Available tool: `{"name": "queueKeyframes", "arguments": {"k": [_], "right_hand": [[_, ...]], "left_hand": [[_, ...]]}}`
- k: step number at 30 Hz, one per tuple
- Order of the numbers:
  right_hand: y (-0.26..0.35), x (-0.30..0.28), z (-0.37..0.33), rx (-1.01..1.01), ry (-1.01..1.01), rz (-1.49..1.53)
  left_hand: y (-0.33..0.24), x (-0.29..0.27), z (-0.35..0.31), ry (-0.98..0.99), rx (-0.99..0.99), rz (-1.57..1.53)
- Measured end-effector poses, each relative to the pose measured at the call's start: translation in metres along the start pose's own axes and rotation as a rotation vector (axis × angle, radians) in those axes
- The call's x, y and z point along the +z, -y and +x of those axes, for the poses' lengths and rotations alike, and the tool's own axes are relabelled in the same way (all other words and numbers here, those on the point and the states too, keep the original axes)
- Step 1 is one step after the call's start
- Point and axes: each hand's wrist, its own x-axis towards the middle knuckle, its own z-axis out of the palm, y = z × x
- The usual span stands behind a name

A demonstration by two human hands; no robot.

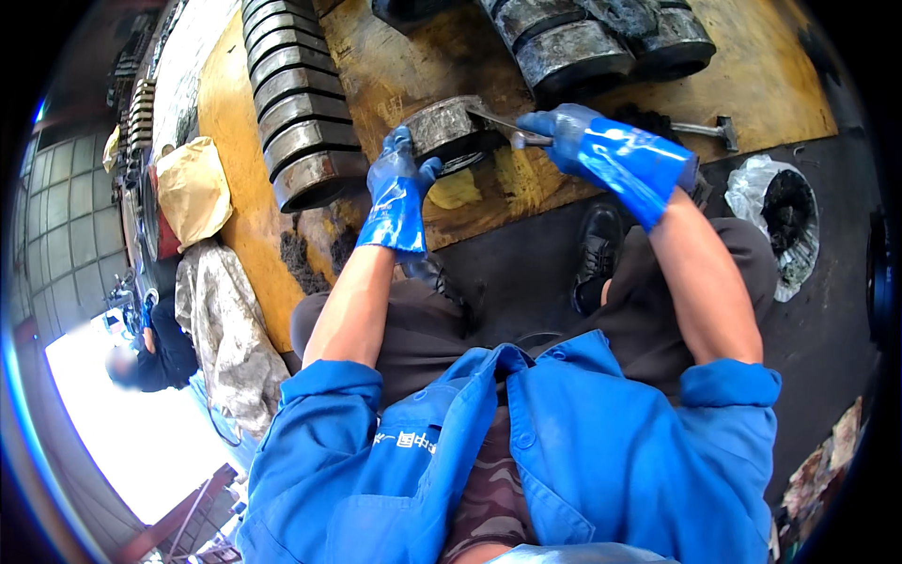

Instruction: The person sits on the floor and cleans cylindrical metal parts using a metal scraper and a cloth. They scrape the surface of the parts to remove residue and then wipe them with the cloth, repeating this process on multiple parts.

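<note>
A short, thick metal ring [443, 130] with a grimy grey surface sits on the worn yellowish work board. My left hand [396, 188], in a blue rubber glove, holds its left side, thumb apart from the fingers. In my right hand [587, 144], gloved the same way, is a thin metal tool [496, 119] with a narrow blade. Its tip reaches the ring's upper right edge; most of its handle is hidden by the glove. Left of the ring lies a long row of similar metal rings [299, 99], set end to end.
Larger dark cylinders [573, 56] stand beyond the ring. A hammer [705, 128] lies at the board's right edge. A plastic bag with dark shavings [787, 211] is on the floor. At left are brown paper [194, 188], a stained cloth [230, 329] and another person [169, 348].
</note>
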Motion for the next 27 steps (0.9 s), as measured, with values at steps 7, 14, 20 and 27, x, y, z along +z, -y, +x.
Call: {"name": "queueKeyframes", "arguments": {"k": [7, 14, 20, 27], "right_hand": [[-0.023, -0.006, -0.011, 0.084, 0.016, 0.164], [-0.038, 0.039, -0.021, -0.047, -0.129, 0.04], [-0.017, 0.049, -0.028, 0.104, -0.126, 0.044], [0.004, 0.036, -0.041, 0.148, -0.068, 0.091]], "left_hand": [[-0.002, 0.01, 0.006, -0.042, -0.024, 0.005], [-0.007, 0.011, 0.004, -0.028, -0.044, -0.027], [-0.004, 0.018, 0.005, -0.085, -0.035, 0.029], [-0.005, 0.02, 0.003, -0.109, -0.021, 0.042]]}}
